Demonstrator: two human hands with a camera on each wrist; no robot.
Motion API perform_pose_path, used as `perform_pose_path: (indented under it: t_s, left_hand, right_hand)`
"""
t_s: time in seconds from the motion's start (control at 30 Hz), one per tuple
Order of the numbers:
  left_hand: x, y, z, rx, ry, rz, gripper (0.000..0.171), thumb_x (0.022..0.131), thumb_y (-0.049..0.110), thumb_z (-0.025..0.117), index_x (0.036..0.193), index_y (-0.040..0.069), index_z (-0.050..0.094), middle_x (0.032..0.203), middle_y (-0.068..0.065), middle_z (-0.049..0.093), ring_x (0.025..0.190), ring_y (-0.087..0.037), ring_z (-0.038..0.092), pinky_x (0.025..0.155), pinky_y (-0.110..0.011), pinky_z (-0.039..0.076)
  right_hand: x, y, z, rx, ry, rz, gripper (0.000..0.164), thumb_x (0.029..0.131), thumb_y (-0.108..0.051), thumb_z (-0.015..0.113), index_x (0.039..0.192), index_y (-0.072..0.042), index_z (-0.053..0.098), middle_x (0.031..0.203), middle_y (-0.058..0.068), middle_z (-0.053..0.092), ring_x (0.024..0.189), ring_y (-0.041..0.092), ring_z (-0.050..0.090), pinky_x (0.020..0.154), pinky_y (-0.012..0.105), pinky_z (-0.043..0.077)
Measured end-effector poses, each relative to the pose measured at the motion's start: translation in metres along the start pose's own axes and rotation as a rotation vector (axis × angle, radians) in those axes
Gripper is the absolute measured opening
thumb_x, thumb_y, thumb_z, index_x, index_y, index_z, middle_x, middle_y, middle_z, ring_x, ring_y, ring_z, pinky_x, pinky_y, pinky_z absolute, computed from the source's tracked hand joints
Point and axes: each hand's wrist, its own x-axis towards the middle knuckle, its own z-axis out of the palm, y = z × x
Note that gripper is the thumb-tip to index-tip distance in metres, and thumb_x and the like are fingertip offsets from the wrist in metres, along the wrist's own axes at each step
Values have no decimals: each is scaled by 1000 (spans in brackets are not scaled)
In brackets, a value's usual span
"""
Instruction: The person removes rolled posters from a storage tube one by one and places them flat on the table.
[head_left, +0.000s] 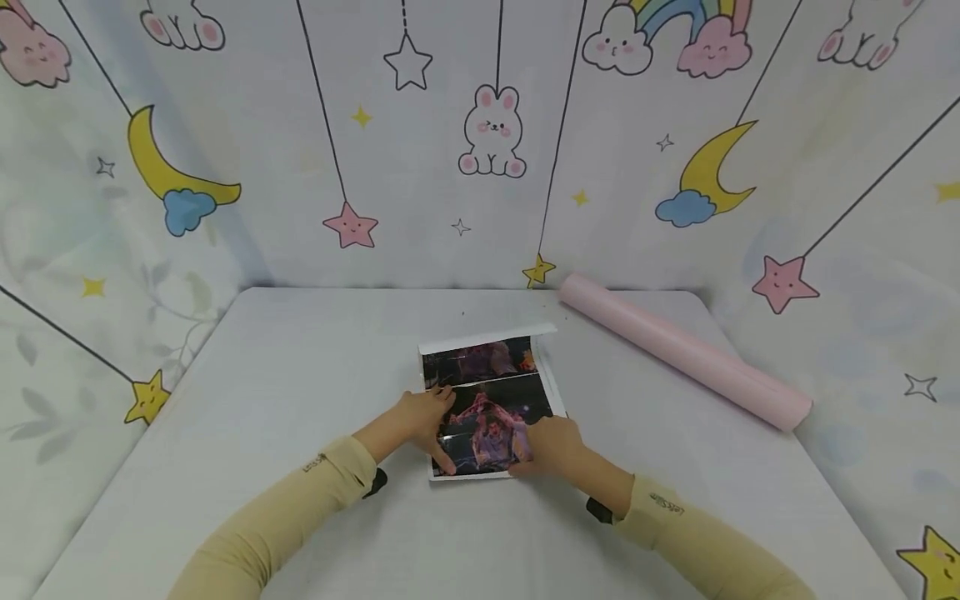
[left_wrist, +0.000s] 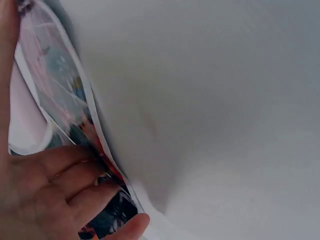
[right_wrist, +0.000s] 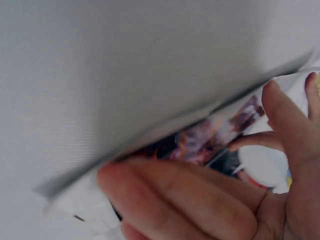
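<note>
A glossy printed poster (head_left: 487, 417) with a white border lies in the middle of the table. Dark and purple figures cover it, pale crease lines run across it, and its far edge curls up. My left hand (head_left: 427, 417) rests on its left side, thumb and fingers spread apart and thumb towards the near edge. At the lower right, my right hand (head_left: 555, 448) holds the poster's edge with bent fingers. In the right wrist view the bent fingers (right_wrist: 175, 200) hide part of the print. The near edge shows a narrow shadow beneath it.
A long pink roll (head_left: 682, 350) lies slantwise along the right side of the white table (head_left: 300, 358). Behind and beside the table hangs a cloth (head_left: 420, 150) printed with rabbits, moons, stars and clouds.
</note>
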Motion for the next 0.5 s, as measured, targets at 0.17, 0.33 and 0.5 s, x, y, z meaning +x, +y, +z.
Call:
perform_pose_path:
  t_s: [0.17,0.33,0.5]
  left_hand:
    - [0,1,4,29,-39,-2,134,46,75,70,147,8,13,153,-7,7,139,-25,9,96,-60,29]
    - [0,4,9,56,-28,-2,138,43,74,72,147,7,10,153,-8,3,139,-26,5,96,-59,29]
    - [-1,6,11,25,-25,-4,138,44,71,74,147,6,9,153,-9,3,139,-27,4,96,-60,27]
  right_hand:
    - [-4,3,-2,84,-5,-96,60,66,-63,69,46,-17,35,45,-8,28,46,8,26,39,24,24]
    - [8,22,-9,221,-66,-101,56,75,-55,65,42,-16,40,39,-11,27,40,6,27,39,22,23]
    - [31,46,-14,327,-171,-87,42,80,-48,65,57,-12,62,51,-6,53,45,8,44,46,25,40]
